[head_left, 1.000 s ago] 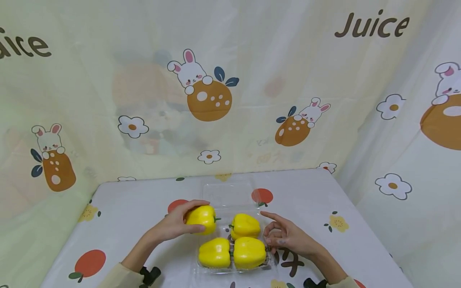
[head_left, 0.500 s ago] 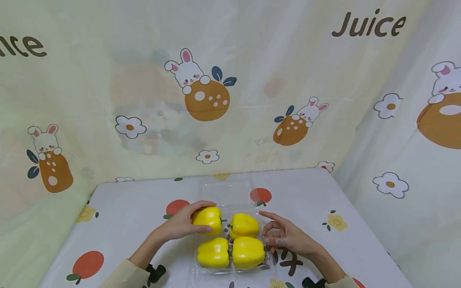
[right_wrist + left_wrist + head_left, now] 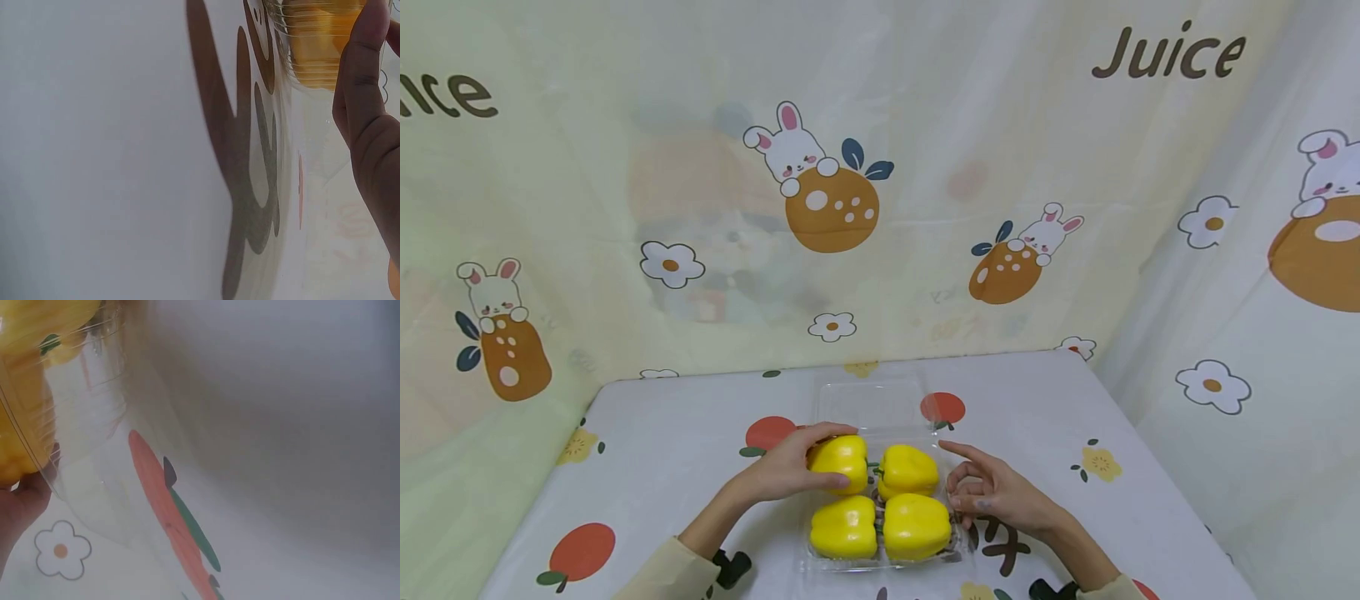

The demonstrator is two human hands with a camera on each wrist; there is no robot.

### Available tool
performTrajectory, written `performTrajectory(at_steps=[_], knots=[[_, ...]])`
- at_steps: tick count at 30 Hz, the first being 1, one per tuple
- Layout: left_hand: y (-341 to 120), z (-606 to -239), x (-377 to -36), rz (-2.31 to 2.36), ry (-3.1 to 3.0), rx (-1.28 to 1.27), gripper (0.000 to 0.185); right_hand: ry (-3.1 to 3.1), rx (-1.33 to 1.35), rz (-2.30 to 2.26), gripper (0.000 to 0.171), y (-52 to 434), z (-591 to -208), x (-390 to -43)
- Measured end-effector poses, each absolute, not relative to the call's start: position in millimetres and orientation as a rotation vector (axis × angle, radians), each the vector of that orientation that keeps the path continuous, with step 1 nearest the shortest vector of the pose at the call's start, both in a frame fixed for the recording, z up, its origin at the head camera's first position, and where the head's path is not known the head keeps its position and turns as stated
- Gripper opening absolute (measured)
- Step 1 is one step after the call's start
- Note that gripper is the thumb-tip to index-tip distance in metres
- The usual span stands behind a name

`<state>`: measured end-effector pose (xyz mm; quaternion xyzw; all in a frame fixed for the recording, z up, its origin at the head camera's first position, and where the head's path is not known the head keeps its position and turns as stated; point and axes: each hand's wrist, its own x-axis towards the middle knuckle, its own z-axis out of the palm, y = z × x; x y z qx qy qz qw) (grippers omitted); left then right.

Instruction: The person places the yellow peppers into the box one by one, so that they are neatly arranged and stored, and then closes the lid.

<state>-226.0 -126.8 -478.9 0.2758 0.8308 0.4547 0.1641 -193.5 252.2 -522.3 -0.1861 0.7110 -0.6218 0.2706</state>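
In the head view my left hand (image 3: 797, 463) grips a yellow bell pepper (image 3: 841, 463), fingers over its far side and thumb along its near side. This pepper sits at the back left of a clear plastic clamshell box (image 3: 842, 565), its green stem pointing right. Three more sit in the box: one back right (image 3: 910, 471), one front left (image 3: 844, 527) and one front right (image 3: 917, 527). My right hand (image 3: 996, 492) pinches the box's right rim, index finger pointing along the edge. In the right wrist view the thumb (image 3: 365, 69) lies against the ribbed box wall (image 3: 312, 56).
The box's clear lid (image 3: 874, 406) lies folded back behind it. A white tablecloth (image 3: 647, 467) printed with fruit and flowers covers the table. A patterned curtain (image 3: 910, 292) rises at the table's back edge, with more fabric at the sides.
My left hand has carried its pepper right and slightly down, into the back left of the box beside the back-right pepper. The right hand has kept its place at the rim.
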Motion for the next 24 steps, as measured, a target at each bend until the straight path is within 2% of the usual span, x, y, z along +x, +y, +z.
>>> performTrajectory(at_steps=[16,24], knots=[[-122.8,-481.3,-222.9,1.244,2.444,0.793,0.063,1.901,-0.509,-1.683,0.084,253.5,-523.3,-192.5],[-122.1,-480.5,-222.5,1.235,2.467,0.827,0.054,1.913,-0.520,-1.677,0.082,253.6,-523.9,-193.2]])
